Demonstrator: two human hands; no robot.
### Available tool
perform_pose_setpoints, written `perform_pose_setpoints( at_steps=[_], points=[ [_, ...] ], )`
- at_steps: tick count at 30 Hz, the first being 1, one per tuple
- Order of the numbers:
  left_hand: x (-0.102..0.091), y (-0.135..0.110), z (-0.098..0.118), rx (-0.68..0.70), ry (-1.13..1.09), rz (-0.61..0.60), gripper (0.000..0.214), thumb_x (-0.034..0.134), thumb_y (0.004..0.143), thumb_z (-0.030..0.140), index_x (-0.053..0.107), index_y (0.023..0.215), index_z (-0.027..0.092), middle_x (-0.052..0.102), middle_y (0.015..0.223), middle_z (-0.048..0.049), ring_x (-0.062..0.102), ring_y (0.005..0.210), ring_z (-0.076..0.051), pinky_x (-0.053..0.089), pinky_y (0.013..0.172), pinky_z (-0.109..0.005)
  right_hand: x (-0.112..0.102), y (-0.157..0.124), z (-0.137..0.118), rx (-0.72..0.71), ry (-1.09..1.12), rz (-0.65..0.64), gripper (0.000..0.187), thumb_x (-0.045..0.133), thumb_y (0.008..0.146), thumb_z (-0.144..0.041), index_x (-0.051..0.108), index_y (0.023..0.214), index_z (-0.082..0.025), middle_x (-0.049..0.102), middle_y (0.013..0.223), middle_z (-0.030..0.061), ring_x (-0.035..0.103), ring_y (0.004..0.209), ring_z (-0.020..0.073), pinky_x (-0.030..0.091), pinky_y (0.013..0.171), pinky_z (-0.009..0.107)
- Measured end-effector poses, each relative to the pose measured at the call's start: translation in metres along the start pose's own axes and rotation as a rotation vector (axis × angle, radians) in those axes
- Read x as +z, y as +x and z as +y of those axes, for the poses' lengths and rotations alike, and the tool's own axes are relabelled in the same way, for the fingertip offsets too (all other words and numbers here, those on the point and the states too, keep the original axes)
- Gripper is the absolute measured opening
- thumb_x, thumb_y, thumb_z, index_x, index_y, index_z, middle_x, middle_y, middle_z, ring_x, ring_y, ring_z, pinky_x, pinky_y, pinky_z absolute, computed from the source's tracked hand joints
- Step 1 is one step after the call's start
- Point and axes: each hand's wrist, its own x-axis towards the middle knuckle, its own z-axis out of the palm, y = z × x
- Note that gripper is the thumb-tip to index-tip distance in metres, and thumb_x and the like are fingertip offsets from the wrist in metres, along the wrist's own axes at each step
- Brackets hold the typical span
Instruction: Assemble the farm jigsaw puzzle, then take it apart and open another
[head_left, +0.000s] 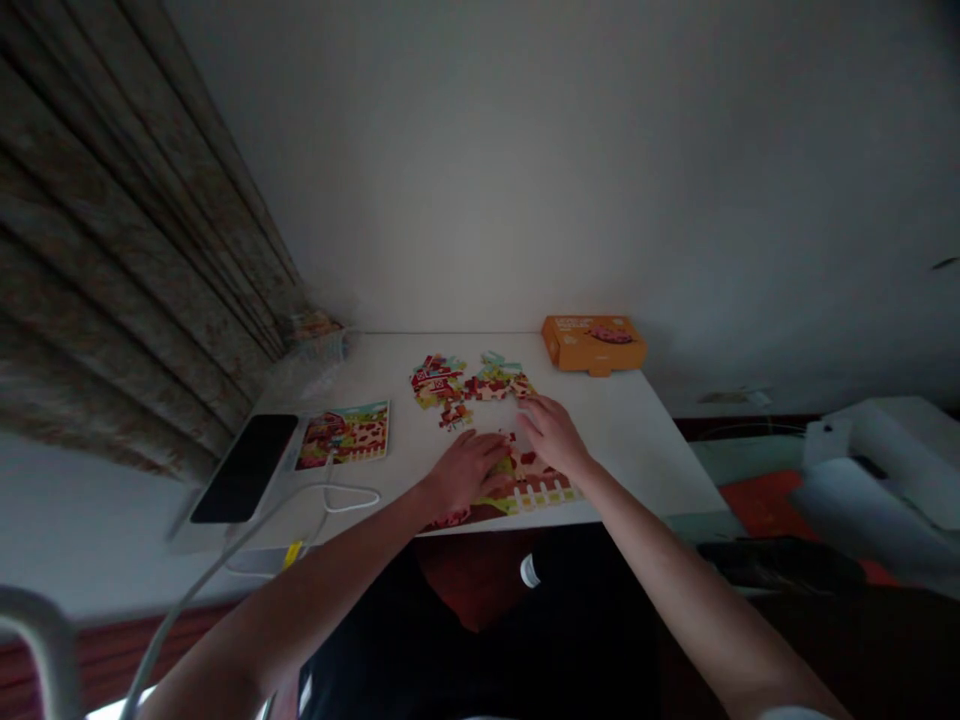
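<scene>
Working puzzle pieces (536,492) at the table's (637,440) near edge | left hand (469,472) flat, fingers lying together on them | right hand (551,435) fingertips apart, touching | loose pieces (450,385) nearer far edge | flat hands suit steadying

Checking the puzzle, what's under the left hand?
The left hand lies on a jigsaw section, with green and red pieces at its edges and a white fence to its right. The pieces beneath the palm are covered, so cannot be seen.

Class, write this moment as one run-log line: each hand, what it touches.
left hand: on colourful cardboard farm jigsaw pieces | right hand: on same pieces | nearby: loose jigsaw pieces; orange cardboard box
</scene>
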Motion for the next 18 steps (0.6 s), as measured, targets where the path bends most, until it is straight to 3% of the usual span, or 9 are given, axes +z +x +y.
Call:
perform_pose_setpoints(
  at_steps=[2,5,7,10,14,18],
  points=[
    [0.003,-0.002,0.008,-0.013,0.045,-0.013,0.051,0.040,0.108,0.051,0.054,0.150,0.026,0.055,0.155,-0.0100,0.048,0.145,-0.026,0.027,0.124,-0.052,-0.002,-0.031,0.004,-0.013,-0.005,-0.034,0.037,0.045,0.106,-0.041,0.070,0.124,-0.019,0.067,0.135,0.0152,0.059,0.128,0.0280,0.046,0.111,0.047],
    [0.000,0.005,-0.002,-0.110,0.094,-0.002,0.051,0.036,0.109,0.048,0.051,0.153,0.028,0.054,0.157,-0.0100,0.046,0.147,-0.029,0.017,0.127,-0.060,-0.002,-0.062,0.002,-0.037,-0.066,-0.110,0.040,0.053,0.103,-0.045,0.065,0.132,-0.019,0.061,0.145,0.0154,0.054,0.136,0.0304,0.038,0.117,0.055],
    [-0.008,0.012,-0.015,-0.196,0.102,0.005,0.049,0.038,0.108,0.046,0.052,0.152,0.026,0.053,0.157,-0.0119,0.045,0.147,-0.031,0.014,0.126,-0.064,-0.004,-0.069,-0.003,-0.060,-0.101,-0.138,0.045,0.058,0.101,-0.047,0.062,0.137,-0.019,0.059,0.147,0.0157,0.052,0.138,0.0315,0.034,0.119,0.057],
    [-0.020,0.016,-0.024,-0.297,0.093,0.022,0.047,0.039,0.108,0.042,0.053,0.150,0.024,0.048,0.160,-0.0143,0.042,0.149,-0.032,0.016,0.126,-0.065,-0.007,-0.069,-0.011,-0.090,-0.117,-0.165,0.045,0.064,0.098,-0.048,0.064,0.133,-0.019,0.063,0.139,0.0161,0.055,0.131,0.0314,0.038,0.112,0.051],
    [-0.021,0.004,0.006,-0.379,0.056,0.064,0.046,0.041,0.107,0.041,0.054,0.147,0.021,0.056,0.152,-0.0152,0.052,0.139,-0.032,0.032,0.120,-0.055,-0.010,-0.062,-0.017,-0.093,-0.160,-0.171,0.041,0.067,0.095,-0.049,0.067,0.124,-0.020,0.068,0.121,0.0143,0.060,0.114,0.0315,0.041,0.102,0.047],
    [-0.010,-0.004,0.052,-0.394,0.046,-0.008,0.048,0.048,0.105,0.046,0.055,0.143,0.019,0.064,0.138,-0.0166,0.058,0.125,-0.034,0.044,0.105,-0.050,-0.008,-0.053,-0.019,-0.058,-0.215,-0.185,0.034,0.062,0.099,-0.048,0.067,0.114,-0.017,0.068,0.112,0.0140,0.059,0.107,0.0310,0.040,0.096,0.043]
  ],
)
